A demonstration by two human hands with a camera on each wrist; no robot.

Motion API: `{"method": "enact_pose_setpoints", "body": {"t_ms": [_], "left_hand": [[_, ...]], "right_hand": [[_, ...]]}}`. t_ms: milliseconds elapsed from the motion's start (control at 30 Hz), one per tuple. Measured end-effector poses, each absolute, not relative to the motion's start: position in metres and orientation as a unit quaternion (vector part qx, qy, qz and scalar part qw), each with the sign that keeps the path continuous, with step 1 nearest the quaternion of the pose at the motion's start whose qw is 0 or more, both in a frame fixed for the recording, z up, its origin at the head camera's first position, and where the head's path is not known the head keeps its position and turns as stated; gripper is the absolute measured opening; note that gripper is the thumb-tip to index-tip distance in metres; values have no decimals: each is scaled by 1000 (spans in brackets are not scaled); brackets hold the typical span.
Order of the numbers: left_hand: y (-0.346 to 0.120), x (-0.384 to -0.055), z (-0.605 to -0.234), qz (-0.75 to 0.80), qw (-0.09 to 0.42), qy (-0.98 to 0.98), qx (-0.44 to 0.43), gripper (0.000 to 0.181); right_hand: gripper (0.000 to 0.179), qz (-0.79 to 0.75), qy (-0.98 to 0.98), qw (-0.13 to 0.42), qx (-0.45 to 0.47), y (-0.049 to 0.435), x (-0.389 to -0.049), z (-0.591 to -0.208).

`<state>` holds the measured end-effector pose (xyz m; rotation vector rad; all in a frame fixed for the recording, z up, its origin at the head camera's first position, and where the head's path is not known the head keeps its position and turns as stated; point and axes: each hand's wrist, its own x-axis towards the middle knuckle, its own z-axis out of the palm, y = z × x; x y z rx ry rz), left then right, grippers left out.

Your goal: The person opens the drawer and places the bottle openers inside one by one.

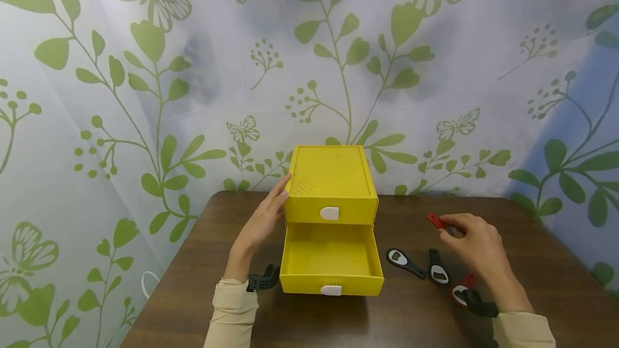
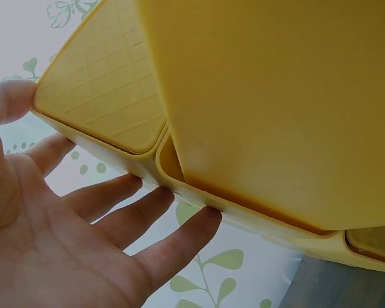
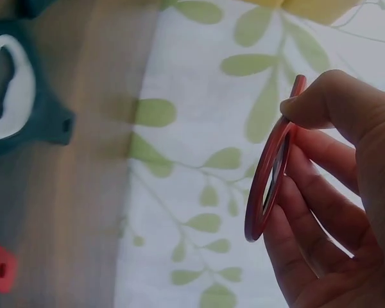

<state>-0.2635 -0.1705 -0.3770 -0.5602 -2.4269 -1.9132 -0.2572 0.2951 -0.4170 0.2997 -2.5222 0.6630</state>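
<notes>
A yellow two-drawer box (image 1: 333,171) stands on the table, its lower drawer (image 1: 333,284) pulled out with the bare yellow floor showing. My left hand (image 1: 259,225) lies along the box's left side; in the left wrist view its extended fingertips (image 2: 199,224) touch the yellow edge. To the right of the box, my right hand (image 1: 479,243) holds a red bottle opener (image 3: 259,186) above the table. Thumb and fingers pinch it by its narrow end, and its round head is seen nearly edge-on in the right wrist view.
Two black bottle openers, one (image 1: 412,268) near the drawer and another (image 1: 433,258) farther right, lie on the brown table (image 1: 203,283). A second red opener (image 1: 459,292) lies partly behind the right wrist's camera strap. A leaf-patterned cloth (image 1: 217,69) hangs behind.
</notes>
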Motion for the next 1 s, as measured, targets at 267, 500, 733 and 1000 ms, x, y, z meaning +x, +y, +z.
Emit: {"method": "enact_pose_setpoints", "body": {"t_ms": [267,500,733,1000], "left_hand": [[-172,-263,-376,-610,0,-771,-181,58],[-171,-262,-379,-608,-5,-774,-177,57],[-171,-262,-379,-609,-4,-773,-178,58],[-170,-263,-377,-611,-2,-771,-181,57]], "right_hand": [[27,247,-914,294,133,279,-248,-397],[28,253,-912,293,133,269,-242,-391],[27,255,-907,305,140,259,-239,-386],[29,256,-900,320,151,246,-237,-375]]}}
